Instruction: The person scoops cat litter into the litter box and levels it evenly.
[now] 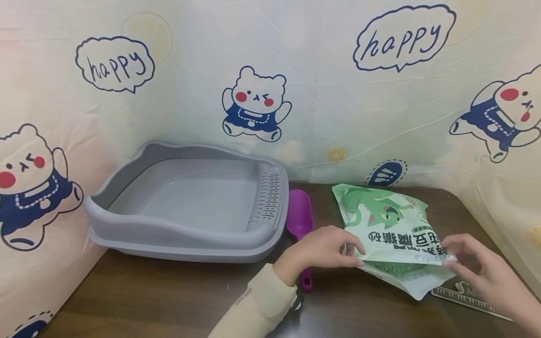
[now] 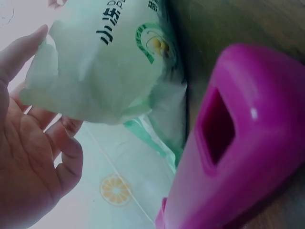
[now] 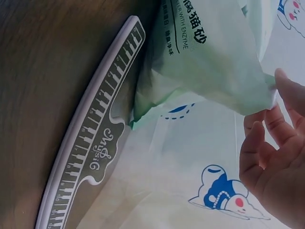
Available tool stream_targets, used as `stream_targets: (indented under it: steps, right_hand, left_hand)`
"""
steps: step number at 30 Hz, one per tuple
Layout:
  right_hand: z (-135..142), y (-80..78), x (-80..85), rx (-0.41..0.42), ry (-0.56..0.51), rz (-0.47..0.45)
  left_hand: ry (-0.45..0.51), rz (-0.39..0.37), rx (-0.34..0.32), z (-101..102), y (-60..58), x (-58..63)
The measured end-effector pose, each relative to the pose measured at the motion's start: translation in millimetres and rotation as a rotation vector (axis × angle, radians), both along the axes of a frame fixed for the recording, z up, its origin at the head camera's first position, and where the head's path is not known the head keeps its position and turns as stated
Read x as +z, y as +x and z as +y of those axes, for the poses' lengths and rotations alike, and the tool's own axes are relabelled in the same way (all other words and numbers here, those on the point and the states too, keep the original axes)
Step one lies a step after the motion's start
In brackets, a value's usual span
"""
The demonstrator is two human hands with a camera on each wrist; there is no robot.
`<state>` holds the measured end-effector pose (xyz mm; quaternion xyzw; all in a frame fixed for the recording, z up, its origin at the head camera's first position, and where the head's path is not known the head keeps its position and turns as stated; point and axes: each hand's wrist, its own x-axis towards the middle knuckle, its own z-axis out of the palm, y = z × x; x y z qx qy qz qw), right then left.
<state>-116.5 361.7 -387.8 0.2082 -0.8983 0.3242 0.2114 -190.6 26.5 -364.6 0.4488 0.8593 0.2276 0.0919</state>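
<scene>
A green and white bag of cat litter (image 1: 380, 211) lies on the table at the right, its near edge parted. Green granules (image 1: 393, 267) show inside the opening. My left hand (image 1: 319, 249) pinches the left corner of the bag's upper edge; in the left wrist view the thumb is on one side of that corner and the fingers are behind it. At the opposite corner, my right hand (image 1: 483, 265) grips the same edge between thumb and fingers. A purple scoop (image 1: 299, 213) lies left of the bag, its handle partly under my left wrist.
A grey litter box (image 1: 186, 237) with a slotted ledge stands on the left of the brown table (image 1: 139, 291). Beneath my right hand lies a ruler (image 3: 95, 138) with piano-key markings. A patterned cloth (image 1: 313, 108) walls off the back and sides.
</scene>
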Motion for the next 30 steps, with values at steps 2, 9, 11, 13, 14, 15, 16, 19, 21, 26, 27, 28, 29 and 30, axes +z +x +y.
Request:
stream_targets:
  steps: [2, 9, 11, 13, 14, 15, 16, 19, 21, 26, 27, 28, 29, 30]
  right_hand:
    - [-0.4, 0.7, 1.6, -0.009, -0.019, -0.001]
    - [2.7, -0.8, 0.6, 0.018, -0.091, -0.039]
    - [4.3, -1.7, -0.5, 0.035, -0.103, -0.036]
    - [5.6, -2.5, -1.1, 0.050, -0.103, -0.027]
    - [6.3, -2.7, -1.1, 0.055, -0.098, -0.023]
    - [7.2, -2.9, -1.0, 0.060, -0.093, -0.021]
    - [7.8, -3.1, -0.9, 0.067, -0.089, -0.019]
    - [9.4, -2.8, -0.4, 0.092, -0.083, -0.025]
    - [9.2, -2.6, 0.0, 0.101, -0.074, -0.020]
    - [7.1, -3.6, 2.6, 0.070, 0.006, 0.020]
    - [6.4, -3.6, 3.2, 0.064, 0.022, 0.028]
    - [5.7, -3.8, 4.0, 0.057, 0.040, 0.038]
    - [4.7, -3.8, 4.5, 0.054, 0.051, 0.048]
    - [4.1, -3.7, 5.3, 0.052, 0.058, 0.053]
  left_hand:
    - [-0.019, 0.022, 0.018, 2.6, 1.6, 0.7]
    - [-0.100, 0.156, 0.112, 11.8, 7.9, 1.7]
    - [-0.132, 0.206, 0.129, 14.1, 9.7, 1.9]
    - [-0.155, 0.239, 0.138, 15.3, 11.2, 2.5]
    - [-0.162, 0.241, 0.139, 15.6, 11.8, 2.7]
    - [-0.162, 0.234, 0.138, 15.5, 12.2, 2.8]
    - [-0.158, 0.228, 0.138, 15.0, 12.4, 2.9]
    - [-0.134, 0.214, 0.140, 12.6, 12.3, 3.2]
    - [-0.113, 0.226, 0.145, 10.7, 11.5, 3.4]
    - [-0.074, 0.250, 0.145, 7.1, 9.9, 6.0]
    - [-0.063, 0.250, 0.142, 6.2, 9.4, 6.5]
    - [-0.052, 0.250, 0.141, 5.2, 8.7, 7.0]
    - [-0.037, 0.252, 0.143, 3.9, 7.6, 7.5]
    - [-0.022, 0.259, 0.146, 2.5, 6.3, 8.2]
